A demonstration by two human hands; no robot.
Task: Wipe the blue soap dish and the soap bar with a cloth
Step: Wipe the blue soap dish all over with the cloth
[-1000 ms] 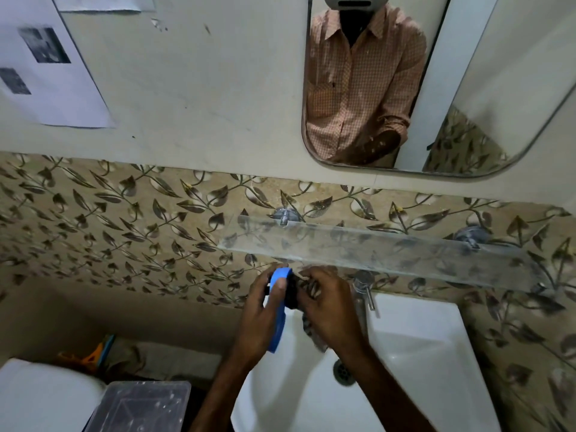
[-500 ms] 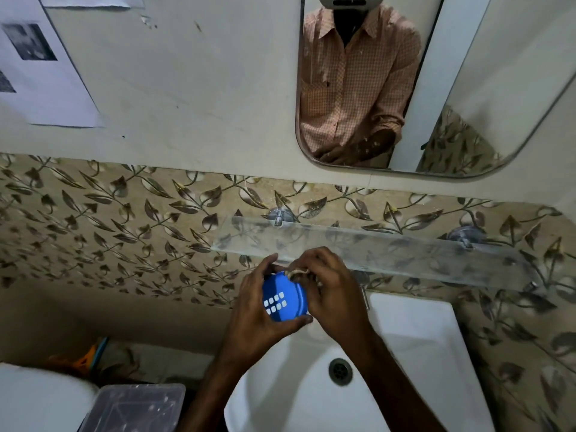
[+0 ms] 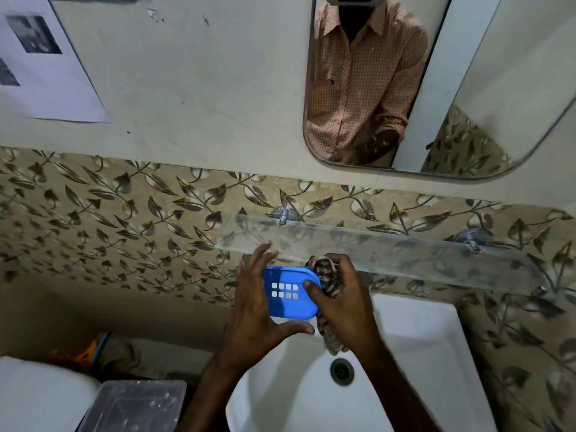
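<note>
The blue soap dish (image 3: pixel 290 291) is held over the white sink's back left corner, its slotted face turned toward me. My left hand (image 3: pixel 258 310) cups its left and lower edges, fingers spread along the rim. My right hand (image 3: pixel 339 304) grips a brown checked cloth (image 3: pixel 328 275) bunched against the dish's right end, with the thumb pressed on the blue face. A tail of the cloth hangs down toward the drain. No soap bar shows in this view.
A glass shelf (image 3: pixel 405 251) juts from the leaf-patterned tiles just above my hands. The white sink (image 3: pixel 420 353) with its drain (image 3: pixel 342 371) lies below. A clear plastic box (image 3: pixel 137 405) sits at lower left. A mirror (image 3: pixel 436 88) hangs above.
The dish has turned from edge-on to flat, its slotted face now toward me. My right hand with the cloth has shifted to the dish's right end.
</note>
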